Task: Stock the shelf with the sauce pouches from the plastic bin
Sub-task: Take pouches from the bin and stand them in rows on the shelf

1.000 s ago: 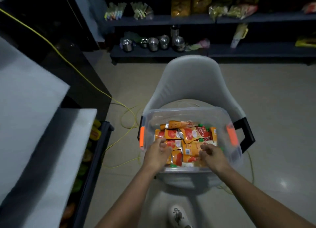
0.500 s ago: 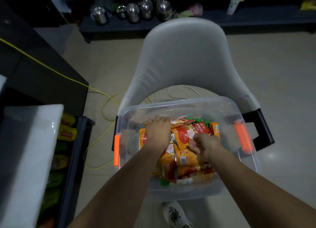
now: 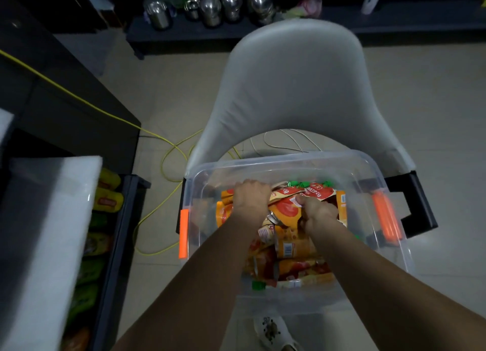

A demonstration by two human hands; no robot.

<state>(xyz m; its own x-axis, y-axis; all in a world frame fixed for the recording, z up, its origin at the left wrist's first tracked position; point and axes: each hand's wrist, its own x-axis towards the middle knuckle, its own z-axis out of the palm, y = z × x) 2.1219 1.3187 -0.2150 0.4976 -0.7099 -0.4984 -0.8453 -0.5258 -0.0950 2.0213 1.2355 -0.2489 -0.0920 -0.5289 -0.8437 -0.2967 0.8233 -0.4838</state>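
Both hands were down inside the plastic bin [image 3: 289,161], which sat on the seat of a grey chair [image 3: 289,87].

- The sauce pouches [image 3: 288,212] lay in a loose heap in the bin, directly under the fingers. Nothing was lifted clear yet.
- Left hand [image 3: 251,202]: over the far-left part of the heap, fingers curled down round the upper pouches. The tips were hidden behind the knuckles.
- Right hand [image 3: 319,215]: just beside the left, toward the middle. Fingers and thumb were bunched together and pinching the edge of a red-printed pouch.
- The long axis of the top pouches ran roughly away from the person. Green caps [image 3: 297,184] showed at the far end, though one cap pointed the near way lower in the pile.
- The shelf [image 3: 123,232] stood low on the person's left, well apart from the bin, with yellow and green packs [image 3: 109,196] already on it.

Judgement: the left hand was nearer the shelf, so a lift straight up and then a swing leftward looked like the natural carry. The bin wall on that side would need clearing first. A yellow cable [image 3: 168,145] lay on the floor between the chair and the shelf.
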